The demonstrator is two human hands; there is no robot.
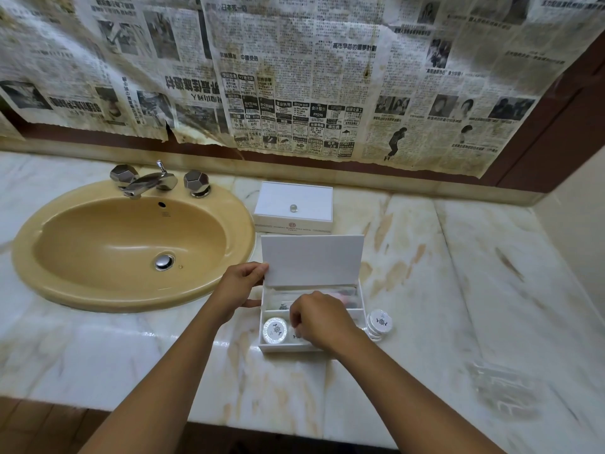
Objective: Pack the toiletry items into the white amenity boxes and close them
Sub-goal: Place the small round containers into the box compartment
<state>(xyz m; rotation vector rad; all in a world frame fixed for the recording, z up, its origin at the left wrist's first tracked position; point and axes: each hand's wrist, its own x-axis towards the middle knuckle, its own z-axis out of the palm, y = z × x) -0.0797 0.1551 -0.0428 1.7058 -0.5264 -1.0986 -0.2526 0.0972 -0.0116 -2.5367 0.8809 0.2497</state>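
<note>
Open box [312, 319] right of sink [131, 244], closed box [293, 206] behind it, stacked round packets [379, 322] just right.

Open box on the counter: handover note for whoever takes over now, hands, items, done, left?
Left hand: holds the open box at its lid's left edge.
Right hand: inside the front compartment, fingers curled; what it pinches is hidden.
Items: one round soap in the front left compartment, sachets in the rear one, a soap stack on the counter right of the box.
Done: the closed box behind.
Left: finish packing, close the lid.
</note>
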